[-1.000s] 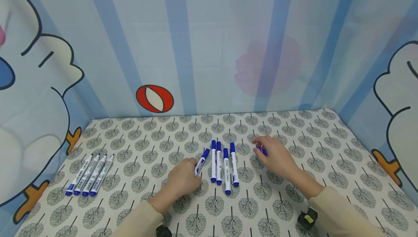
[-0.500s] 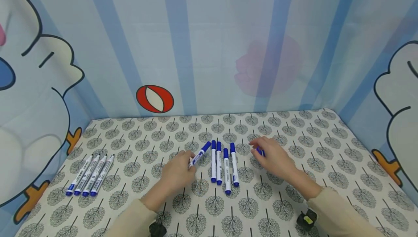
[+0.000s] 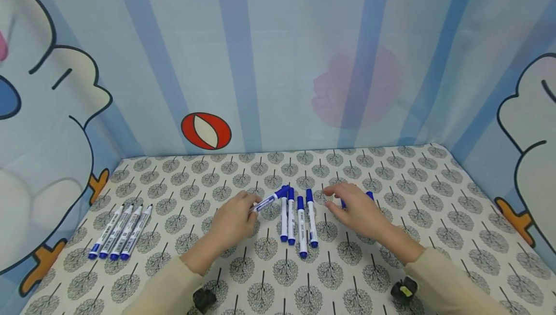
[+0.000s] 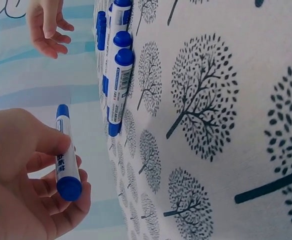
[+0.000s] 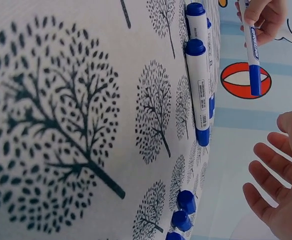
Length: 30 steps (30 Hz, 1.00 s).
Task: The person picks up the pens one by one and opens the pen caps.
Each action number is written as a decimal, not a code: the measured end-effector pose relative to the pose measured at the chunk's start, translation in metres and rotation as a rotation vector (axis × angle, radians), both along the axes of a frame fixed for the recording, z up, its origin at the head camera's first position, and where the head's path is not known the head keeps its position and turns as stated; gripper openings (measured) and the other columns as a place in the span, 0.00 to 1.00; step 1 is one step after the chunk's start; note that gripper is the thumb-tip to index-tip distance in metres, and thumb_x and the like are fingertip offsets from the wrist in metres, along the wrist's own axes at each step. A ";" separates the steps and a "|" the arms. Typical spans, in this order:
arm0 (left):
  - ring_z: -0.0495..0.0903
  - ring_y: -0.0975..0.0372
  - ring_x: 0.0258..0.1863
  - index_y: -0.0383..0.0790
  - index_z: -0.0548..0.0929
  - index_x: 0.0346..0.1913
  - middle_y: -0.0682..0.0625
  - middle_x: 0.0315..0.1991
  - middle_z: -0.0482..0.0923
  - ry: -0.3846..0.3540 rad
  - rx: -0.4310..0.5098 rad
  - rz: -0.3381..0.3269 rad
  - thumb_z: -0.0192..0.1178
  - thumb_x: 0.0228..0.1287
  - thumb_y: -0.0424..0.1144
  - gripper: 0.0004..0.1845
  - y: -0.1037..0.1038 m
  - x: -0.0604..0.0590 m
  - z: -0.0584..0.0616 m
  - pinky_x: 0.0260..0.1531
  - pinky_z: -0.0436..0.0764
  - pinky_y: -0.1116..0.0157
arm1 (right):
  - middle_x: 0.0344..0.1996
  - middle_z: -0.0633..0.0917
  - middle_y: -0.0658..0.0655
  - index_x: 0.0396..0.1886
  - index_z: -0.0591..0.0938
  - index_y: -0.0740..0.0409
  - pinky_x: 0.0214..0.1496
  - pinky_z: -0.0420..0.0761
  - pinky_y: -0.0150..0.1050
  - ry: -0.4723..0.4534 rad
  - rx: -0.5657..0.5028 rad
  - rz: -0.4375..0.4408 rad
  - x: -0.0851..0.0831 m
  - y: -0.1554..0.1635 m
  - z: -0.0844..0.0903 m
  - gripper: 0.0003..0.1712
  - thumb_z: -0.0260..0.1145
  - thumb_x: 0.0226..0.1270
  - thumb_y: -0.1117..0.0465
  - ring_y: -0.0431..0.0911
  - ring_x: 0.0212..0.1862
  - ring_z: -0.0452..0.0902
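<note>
**Work surface (image 3: 434, 218): item layout**

A pale cloth (image 3: 347, 293) with dark tree motifs is covering the surface. At left, four uncapped markers (image 3: 127, 231) are lying side by side, aslant (tips facing the far side). At centre, four capped markers (image 3: 301, 228) are lying in an uneven row. Right of these, loose blue caps (image 5: 186, 201) are resting close together.

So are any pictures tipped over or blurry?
Head view: upright, print on the held blue-and-white plastic marker too fuzzy to read; left wrist view: sideways, white tree-print cloth standing like a wall; right wrist view: sideways too.
</note>
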State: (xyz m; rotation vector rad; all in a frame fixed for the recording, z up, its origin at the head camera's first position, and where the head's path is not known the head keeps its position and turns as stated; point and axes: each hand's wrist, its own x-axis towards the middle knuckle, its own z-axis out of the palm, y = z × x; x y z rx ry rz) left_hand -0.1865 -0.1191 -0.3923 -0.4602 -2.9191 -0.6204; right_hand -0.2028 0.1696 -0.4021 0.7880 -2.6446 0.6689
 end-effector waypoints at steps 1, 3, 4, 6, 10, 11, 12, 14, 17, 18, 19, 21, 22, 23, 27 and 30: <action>0.67 0.67 0.22 0.44 0.80 0.47 0.54 0.32 0.73 0.000 -0.004 -0.005 0.61 0.55 0.33 0.15 0.000 0.000 0.002 0.18 0.68 0.71 | 0.46 0.81 0.51 0.48 0.78 0.54 0.46 0.78 0.42 0.003 -0.001 0.005 0.000 -0.001 0.000 0.15 0.62 0.62 0.56 0.46 0.46 0.77; 0.67 0.67 0.22 0.45 0.80 0.47 0.55 0.32 0.73 0.002 -0.007 -0.014 0.61 0.55 0.33 0.15 0.001 0.001 0.004 0.18 0.68 0.70 | 0.46 0.81 0.51 0.48 0.78 0.54 0.49 0.77 0.42 0.009 0.000 0.019 -0.001 -0.003 0.001 0.15 0.62 0.62 0.56 0.46 0.48 0.76; 0.67 0.67 0.22 0.45 0.80 0.46 0.55 0.32 0.73 0.000 -0.002 -0.017 0.61 0.54 0.33 0.14 0.002 0.001 0.006 0.19 0.68 0.71 | 0.46 0.81 0.51 0.48 0.79 0.54 0.50 0.77 0.42 0.009 0.001 0.022 -0.001 -0.004 0.001 0.15 0.62 0.62 0.56 0.46 0.49 0.76; 0.67 0.67 0.23 0.46 0.81 0.45 0.56 0.31 0.72 0.004 0.004 -0.026 0.60 0.54 0.33 0.14 0.003 0.001 0.008 0.19 0.69 0.71 | 0.47 0.81 0.51 0.49 0.78 0.54 0.52 0.76 0.42 0.010 0.002 0.032 -0.002 -0.005 0.002 0.16 0.62 0.62 0.56 0.46 0.50 0.75; 0.68 0.68 0.24 0.46 0.81 0.45 0.57 0.32 0.73 0.007 0.021 -0.043 0.60 0.53 0.33 0.15 0.007 0.002 0.011 0.18 0.69 0.71 | 0.47 0.81 0.52 0.50 0.78 0.54 0.54 0.75 0.42 0.025 0.008 0.052 -0.002 -0.009 0.002 0.17 0.62 0.62 0.56 0.46 0.51 0.75; 0.69 0.68 0.24 0.47 0.81 0.45 0.57 0.33 0.73 0.009 0.020 -0.050 0.60 0.53 0.33 0.15 0.007 0.002 0.011 0.19 0.69 0.71 | 0.47 0.81 0.52 0.51 0.78 0.54 0.54 0.75 0.43 0.028 0.010 0.056 -0.002 -0.010 0.002 0.18 0.62 0.62 0.56 0.46 0.51 0.75; 0.69 0.68 0.25 0.46 0.81 0.45 0.57 0.34 0.74 0.010 0.019 -0.060 0.59 0.53 0.33 0.15 0.008 0.002 0.011 0.19 0.69 0.72 | 0.47 0.81 0.52 0.51 0.77 0.54 0.54 0.75 0.43 0.030 0.012 0.058 -0.001 -0.011 0.003 0.18 0.62 0.62 0.56 0.46 0.52 0.74; 0.70 0.68 0.25 0.46 0.81 0.46 0.56 0.36 0.75 0.005 0.018 -0.077 0.59 0.53 0.33 0.15 0.010 0.002 0.011 0.19 0.70 0.72 | 0.47 0.81 0.52 0.52 0.77 0.54 0.55 0.74 0.44 0.029 0.014 0.065 0.000 -0.013 0.004 0.19 0.62 0.61 0.56 0.47 0.52 0.74; 0.71 0.67 0.28 0.46 0.81 0.46 0.54 0.39 0.75 0.011 0.002 -0.102 0.59 0.54 0.35 0.14 0.014 0.002 0.010 0.22 0.71 0.72 | 0.49 0.80 0.52 0.53 0.77 0.53 0.56 0.74 0.45 0.021 0.022 0.070 0.000 -0.016 0.004 0.20 0.62 0.62 0.55 0.48 0.54 0.73; 0.72 0.67 0.28 0.46 0.81 0.46 0.54 0.39 0.75 0.013 -0.003 -0.108 0.58 0.54 0.35 0.14 0.015 0.002 0.010 0.22 0.71 0.72 | 0.49 0.80 0.52 0.54 0.76 0.53 0.57 0.73 0.45 0.015 0.026 0.071 0.000 -0.017 0.004 0.20 0.62 0.62 0.55 0.48 0.54 0.73; 0.72 0.67 0.29 0.47 0.81 0.46 0.54 0.39 0.75 0.018 -0.009 -0.114 0.58 0.54 0.35 0.14 0.016 0.002 0.010 0.23 0.72 0.72 | 0.50 0.80 0.52 0.54 0.76 0.53 0.57 0.73 0.46 0.010 0.028 0.072 0.000 -0.018 0.004 0.21 0.62 0.62 0.54 0.48 0.55 0.73; 0.71 0.67 0.29 0.47 0.81 0.46 0.55 0.37 0.75 0.030 -0.022 -0.129 0.59 0.54 0.36 0.14 0.018 0.002 0.009 0.23 0.72 0.73 | 0.50 0.80 0.52 0.54 0.76 0.52 0.58 0.73 0.46 0.000 0.032 0.071 0.001 -0.020 0.004 0.21 0.63 0.61 0.54 0.48 0.55 0.72; 0.71 0.67 0.29 0.48 0.81 0.46 0.56 0.36 0.74 0.037 -0.027 -0.135 0.59 0.54 0.36 0.14 0.019 0.002 0.009 0.23 0.71 0.73 | 0.51 0.80 0.51 0.55 0.76 0.52 0.57 0.73 0.46 -0.002 0.032 0.072 0.001 -0.021 0.004 0.21 0.63 0.61 0.54 0.48 0.55 0.72; 0.70 0.68 0.28 0.48 0.81 0.46 0.57 0.34 0.74 0.040 -0.028 -0.142 0.59 0.54 0.36 0.14 0.020 0.002 0.009 0.22 0.71 0.73 | 0.51 0.80 0.51 0.55 0.76 0.51 0.57 0.73 0.46 -0.004 0.029 0.075 0.002 -0.022 0.005 0.21 0.63 0.61 0.54 0.47 0.55 0.72; 0.68 0.68 0.26 0.50 0.81 0.46 0.58 0.32 0.73 0.056 -0.047 -0.162 0.59 0.54 0.36 0.15 0.024 0.003 0.010 0.19 0.69 0.74 | 0.49 0.81 0.50 0.53 0.77 0.51 0.54 0.75 0.44 0.013 0.022 0.085 0.002 -0.024 0.004 0.21 0.64 0.60 0.53 0.46 0.53 0.74; 0.70 0.68 0.28 0.51 0.81 0.46 0.58 0.33 0.73 0.061 -0.055 -0.168 0.58 0.54 0.37 0.15 0.026 0.004 0.011 0.19 0.70 0.74 | 0.47 0.82 0.49 0.51 0.78 0.51 0.51 0.76 0.42 0.018 0.012 0.087 0.002 -0.026 0.003 0.19 0.65 0.59 0.54 0.43 0.48 0.76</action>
